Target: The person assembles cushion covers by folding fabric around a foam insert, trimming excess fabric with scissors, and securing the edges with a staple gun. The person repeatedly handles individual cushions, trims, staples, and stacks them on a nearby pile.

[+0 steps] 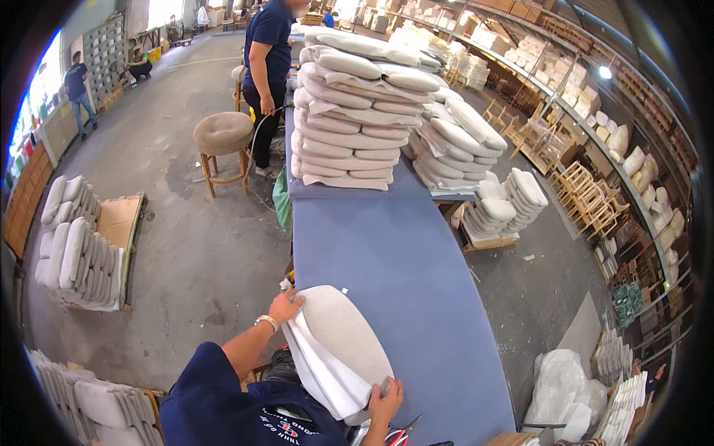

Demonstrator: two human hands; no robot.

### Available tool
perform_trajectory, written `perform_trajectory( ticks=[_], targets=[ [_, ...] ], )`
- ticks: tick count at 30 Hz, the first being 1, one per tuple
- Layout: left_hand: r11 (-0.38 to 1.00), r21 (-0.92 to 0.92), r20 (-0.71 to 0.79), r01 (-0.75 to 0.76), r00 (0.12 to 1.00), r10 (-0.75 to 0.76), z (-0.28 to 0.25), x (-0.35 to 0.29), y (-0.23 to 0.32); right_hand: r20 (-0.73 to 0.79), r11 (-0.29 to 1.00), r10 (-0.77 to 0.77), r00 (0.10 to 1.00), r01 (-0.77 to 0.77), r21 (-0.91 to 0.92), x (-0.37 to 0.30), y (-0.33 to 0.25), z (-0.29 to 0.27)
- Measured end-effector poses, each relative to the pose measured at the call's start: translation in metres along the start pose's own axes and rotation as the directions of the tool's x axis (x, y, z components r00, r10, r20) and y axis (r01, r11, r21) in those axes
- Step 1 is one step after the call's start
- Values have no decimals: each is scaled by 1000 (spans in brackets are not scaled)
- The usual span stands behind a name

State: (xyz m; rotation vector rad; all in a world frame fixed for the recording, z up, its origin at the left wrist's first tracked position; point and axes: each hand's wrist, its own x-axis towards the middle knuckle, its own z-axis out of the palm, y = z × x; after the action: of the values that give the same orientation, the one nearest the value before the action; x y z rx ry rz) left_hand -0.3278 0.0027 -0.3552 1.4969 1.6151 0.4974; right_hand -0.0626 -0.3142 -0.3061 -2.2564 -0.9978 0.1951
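A beige padded seat cushion [343, 338] lies on the near end of the long blue worktable [416, 275], with loose white fabric [320, 372] hanging over its left side. My left hand [285, 305] grips the cushion's far left corner. My right hand [385, 402] holds its near edge together with the white fabric. A tall stack of finished beige cushions [353, 111] stands farther along the table. Red-handled scissors [401, 432] lie just by my right hand.
A person in dark blue [268, 74] stands by the table's far left, next to a round upholstered stool [223, 137]. Pallets of cushions [78, 245] sit on the floor to the left, more cushions [506, 204] to the right, with shelves of chair frames [587, 193] beyond.
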Motion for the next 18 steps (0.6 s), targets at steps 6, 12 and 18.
perform_trajectory(
  ticks=[6,12,18],
  targets=[
    [990,136,127,-35,992,17,-20,-9,27,-4,930,336,942,-331,156,7,26,2],
    [999,22,498,-38,867,22,-67,-49,64,167,854,359,918,-396,337,48,68,-70],
    [877,-331,626,348,777,-72,-32,-131,91,-11,526,364,931,-195,828,107,92,-169]
  ],
)
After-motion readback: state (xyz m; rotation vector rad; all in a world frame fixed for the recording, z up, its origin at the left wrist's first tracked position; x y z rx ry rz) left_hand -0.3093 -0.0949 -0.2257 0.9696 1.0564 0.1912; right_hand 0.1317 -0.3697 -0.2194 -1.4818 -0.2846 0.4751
